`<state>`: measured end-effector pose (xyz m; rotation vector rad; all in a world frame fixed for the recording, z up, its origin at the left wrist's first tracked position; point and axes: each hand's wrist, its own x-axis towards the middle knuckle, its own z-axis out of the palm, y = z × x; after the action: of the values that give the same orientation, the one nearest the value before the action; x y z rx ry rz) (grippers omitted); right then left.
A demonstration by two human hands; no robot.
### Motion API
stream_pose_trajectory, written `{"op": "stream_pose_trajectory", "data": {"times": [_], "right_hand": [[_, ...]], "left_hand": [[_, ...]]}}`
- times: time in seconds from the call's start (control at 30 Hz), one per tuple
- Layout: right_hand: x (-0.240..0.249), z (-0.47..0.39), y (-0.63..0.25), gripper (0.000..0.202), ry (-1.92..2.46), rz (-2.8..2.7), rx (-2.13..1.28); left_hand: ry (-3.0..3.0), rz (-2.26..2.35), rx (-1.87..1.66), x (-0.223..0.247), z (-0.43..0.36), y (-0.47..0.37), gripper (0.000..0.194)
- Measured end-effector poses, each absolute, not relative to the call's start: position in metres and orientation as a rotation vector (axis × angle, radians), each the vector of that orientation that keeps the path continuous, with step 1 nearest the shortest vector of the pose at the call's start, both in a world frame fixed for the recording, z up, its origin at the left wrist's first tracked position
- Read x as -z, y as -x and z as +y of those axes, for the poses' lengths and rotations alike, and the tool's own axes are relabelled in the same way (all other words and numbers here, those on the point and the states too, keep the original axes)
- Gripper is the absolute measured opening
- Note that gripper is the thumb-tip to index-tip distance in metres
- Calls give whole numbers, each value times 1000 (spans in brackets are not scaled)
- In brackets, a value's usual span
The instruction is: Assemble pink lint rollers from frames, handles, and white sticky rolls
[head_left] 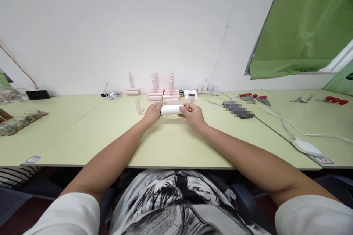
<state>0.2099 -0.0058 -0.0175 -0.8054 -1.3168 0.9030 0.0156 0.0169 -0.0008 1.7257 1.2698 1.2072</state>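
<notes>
From the head view, a white roll [171, 109], smooth and cylindrical, lies level between the two hands, above the middle of the pale yellow-green desk [176, 147]. The left hand [152, 114] closes round one end of it; the right hand [195, 116] grips the other, its thumb laid along the matte white surface. Just behind the roll, pink lint rollers [155, 97] with rounded, plastic-looking bodies sit stacked near the wall, slim pink handles [171, 85] standing upright on top. Another pink roller [133, 91] lies apart to the left, also with an upright piece. A translucent pink cover [138, 106] with a rounded top stands near the left hand, and a short open-topped cylinder [191, 98] with a brown rim stands behind the right. Further right are a dark object [238, 109] blurred out by pixels, slender tools with glossy red round ends [261, 99], and a flat white adapter [306, 147] with a thin, curving cable [292, 127].
</notes>
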Motion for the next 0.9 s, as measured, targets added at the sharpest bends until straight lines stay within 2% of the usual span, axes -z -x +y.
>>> {"op": "stream_pose_trajectory", "data": {"times": [0.1, 0.2, 0.27, 0.37, 0.53, 0.9], "right_hand": [[16, -7, -211, 45, 840, -1328, -983], [15, -11, -210, 51, 860, -1416, -1084], [16, -14, -209, 48, 856, -1545, -1117], [17, -19, -208, 38, 874, -1720, -1088], [17, -22, -209, 35, 930, -1790, -974], [16, -24, -207, 39, 921, -1750, -989]], "left_hand": [[-1728, 1283, -1193, 2, 18, -15, 41], [-1769, 1298, -1167, 3, 16, -16, 44], [-1822, 1277, -1133, 3, 14, -17, 47], [-1906, 1226, -1052, 4, 12, -17, 52], [-1934, 1124, -983, 9, 15, -16, 57], [-1956, 1225, -1029, 4, 11, -18, 58]]}}
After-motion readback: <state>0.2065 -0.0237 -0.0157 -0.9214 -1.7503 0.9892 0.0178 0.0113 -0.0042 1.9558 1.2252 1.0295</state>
